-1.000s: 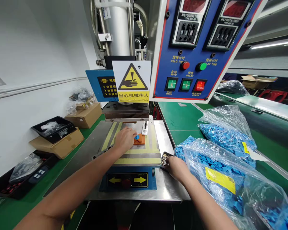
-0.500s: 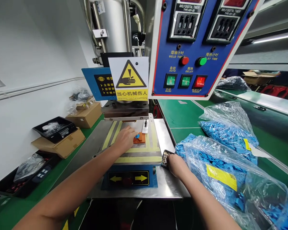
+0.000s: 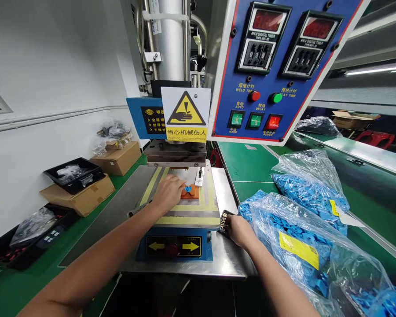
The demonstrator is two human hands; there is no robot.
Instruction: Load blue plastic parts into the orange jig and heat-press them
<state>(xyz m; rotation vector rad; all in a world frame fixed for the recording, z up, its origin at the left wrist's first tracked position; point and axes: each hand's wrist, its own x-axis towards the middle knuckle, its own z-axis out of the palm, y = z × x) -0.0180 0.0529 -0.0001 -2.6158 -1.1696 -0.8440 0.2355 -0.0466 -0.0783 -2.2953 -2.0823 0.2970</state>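
My left hand (image 3: pixel 169 192) lies over the press's plate with its fingers bent together at the left side of an orange fixture (image 3: pixel 194 193). A small blue plastic part (image 3: pixel 188 189) sits on that fixture, close to my fingertips. Whatever those fingers hold, if anything, is hidden. My right hand (image 3: pixel 240 230) is closed at a small black tray (image 3: pixel 224 221) of tiny brass-coloured pieces, to the right of the plate. Its fingertips are partly hidden at the tray. Above the fixture hangs the press head (image 3: pixel 176 154).
A blue control panel (image 3: pixel 227 110) and a warning sign (image 3: pixel 186 114) hang above the plate (image 3: pixel 185 220). Clear bags of blue parts (image 3: pixel 297 246) lie on the right. Cardboard boxes (image 3: pixel 119 158) and black bins (image 3: pixel 75 174) stand on the left.
The view has shifted slightly. My left hand has drawn back a little to the left, showing more of the blue part. My right hand stays at the tray.
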